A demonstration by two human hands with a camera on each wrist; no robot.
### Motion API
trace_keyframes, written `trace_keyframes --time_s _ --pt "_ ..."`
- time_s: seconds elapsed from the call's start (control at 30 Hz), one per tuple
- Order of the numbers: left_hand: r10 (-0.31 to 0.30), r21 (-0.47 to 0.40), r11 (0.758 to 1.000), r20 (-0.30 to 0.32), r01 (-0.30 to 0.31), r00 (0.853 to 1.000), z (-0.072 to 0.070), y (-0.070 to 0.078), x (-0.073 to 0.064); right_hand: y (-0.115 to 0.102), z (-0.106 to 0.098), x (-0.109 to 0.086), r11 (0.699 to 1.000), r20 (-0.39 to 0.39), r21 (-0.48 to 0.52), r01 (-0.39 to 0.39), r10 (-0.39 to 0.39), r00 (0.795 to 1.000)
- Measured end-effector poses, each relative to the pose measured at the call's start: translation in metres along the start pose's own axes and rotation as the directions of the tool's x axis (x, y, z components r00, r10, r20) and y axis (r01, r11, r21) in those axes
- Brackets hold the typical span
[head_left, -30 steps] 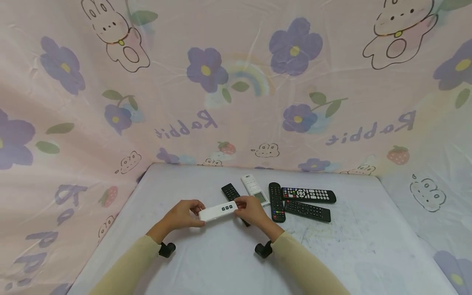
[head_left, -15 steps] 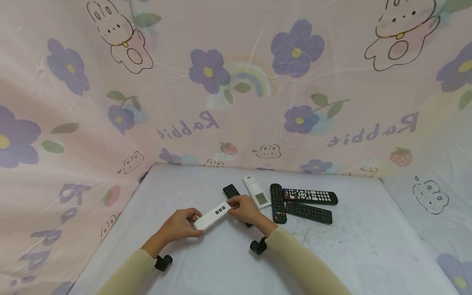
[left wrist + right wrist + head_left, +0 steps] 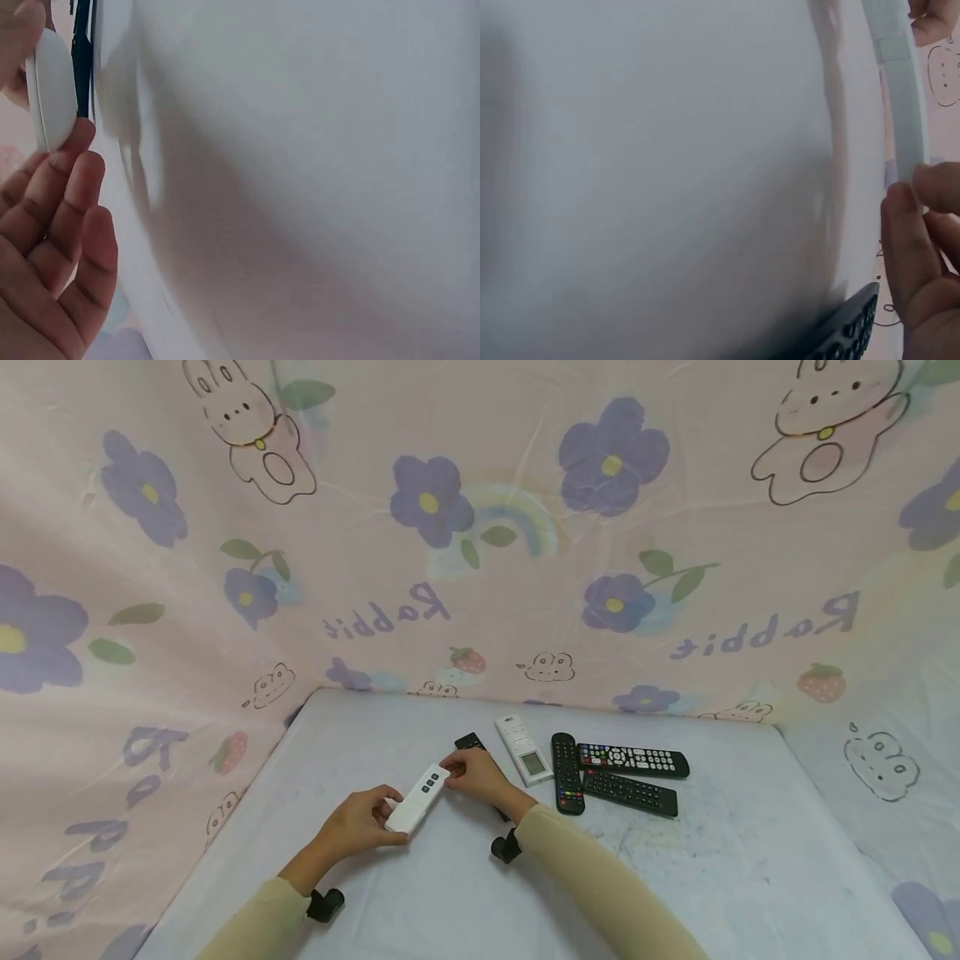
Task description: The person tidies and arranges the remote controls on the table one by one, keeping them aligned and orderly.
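Note:
A slim white remote control (image 3: pixel 415 802) with a few dark buttons near its far end is held between both hands above the table, slanting up to the right in the head view. The left hand (image 3: pixel 357 823) pinches its near end between thumb and fingers. At the far end, the right hand (image 3: pixel 477 777) grips it with thumb and fingertips. In the right wrist view the remote's pale edge (image 3: pixel 907 112) runs between the two hands. Under the right hand lies a black remote (image 3: pixel 470 742), mostly covered by that hand.
A white remote with a small screen (image 3: pixel 522 750) lies right of the hands. Beside it are an upright-lying black remote (image 3: pixel 567 774), a black remote with white buttons (image 3: pixel 632 759) and another black remote (image 3: pixel 630 793). A patterned curtain (image 3: pixel 510 610) rises behind the white table (image 3: pixel 720 877).
The white remote has turned counterclockwise to a steeper slant and shifted left. The right hand has moved left with its end; the left hand has come slightly nearer the body.

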State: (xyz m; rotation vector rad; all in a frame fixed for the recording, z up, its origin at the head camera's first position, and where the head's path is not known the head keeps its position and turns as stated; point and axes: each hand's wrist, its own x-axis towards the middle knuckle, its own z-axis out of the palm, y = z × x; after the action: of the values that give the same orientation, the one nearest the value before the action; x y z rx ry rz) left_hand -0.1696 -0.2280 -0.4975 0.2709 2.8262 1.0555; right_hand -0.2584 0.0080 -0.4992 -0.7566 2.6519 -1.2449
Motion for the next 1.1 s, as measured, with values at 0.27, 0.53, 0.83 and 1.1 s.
trace_keyframes --time_s 0.27,0.53,0.83,1.1 --pt "-0.108 -0.1 0.99 -0.05 0.103 0.993 0.003 0.002 -0.007 -0.004 0.013 0.01 0.995 0.011 0.097 -0.013 0.012 1.0" --pt "-0.132 -0.11 0.986 -0.046 0.127 0.99 0.006 0.002 -0.008 -0.011 0.023 0.012 0.989 0.024 0.14 -0.055 0.052 0.998" --pt "-0.13 -0.091 0.988 -0.029 0.127 0.991 0.007 0.001 -0.005 -0.009 0.03 0.015 0.985 0.04 0.152 -0.083 0.078 0.996" --pt "-0.146 -0.089 0.985 -0.014 0.144 0.989 0.004 0.0 -0.004 -0.011 0.033 0.015 0.989 0.044 0.121 -0.084 0.079 0.996"
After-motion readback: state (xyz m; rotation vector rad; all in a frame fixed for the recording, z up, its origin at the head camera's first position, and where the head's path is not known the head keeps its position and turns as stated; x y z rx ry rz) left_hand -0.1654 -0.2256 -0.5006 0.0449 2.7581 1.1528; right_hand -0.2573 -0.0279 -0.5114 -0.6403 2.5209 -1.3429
